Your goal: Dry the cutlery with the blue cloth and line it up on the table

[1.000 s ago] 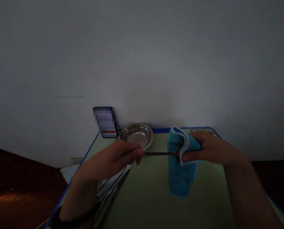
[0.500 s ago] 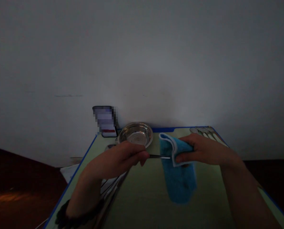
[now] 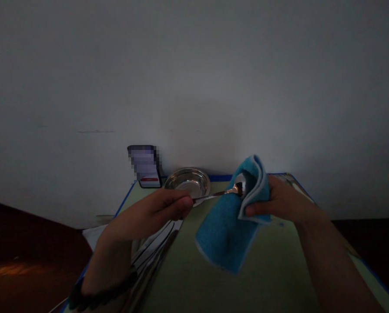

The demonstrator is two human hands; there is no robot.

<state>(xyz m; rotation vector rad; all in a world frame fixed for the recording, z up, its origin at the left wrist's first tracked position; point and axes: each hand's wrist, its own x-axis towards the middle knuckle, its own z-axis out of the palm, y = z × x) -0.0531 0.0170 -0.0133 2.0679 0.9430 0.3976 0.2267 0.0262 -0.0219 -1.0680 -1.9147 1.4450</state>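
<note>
My left hand is closed on the handle end of a metal spoon, held level above the table. The spoon's bowl points right and lies against a fold of the blue cloth, which has a pale edge. Around the cloth, my right hand is closed, thumb in front and fingers mostly hidden behind it. The cloth's lower part hangs loose to the left, over the table. Behind my left hand stands a round steel bowl, its front rim partly covered.
A phone leans on the wall at the back left of the green table. Several pieces of cutlery lie beneath my left forearm. More cutlery lies at the back right corner, partly behind my right hand.
The spoon's bowl has come out from the cloth into view. The cloth's top has risen and its hanging part has swung left. My left hand has shifted slightly left.
</note>
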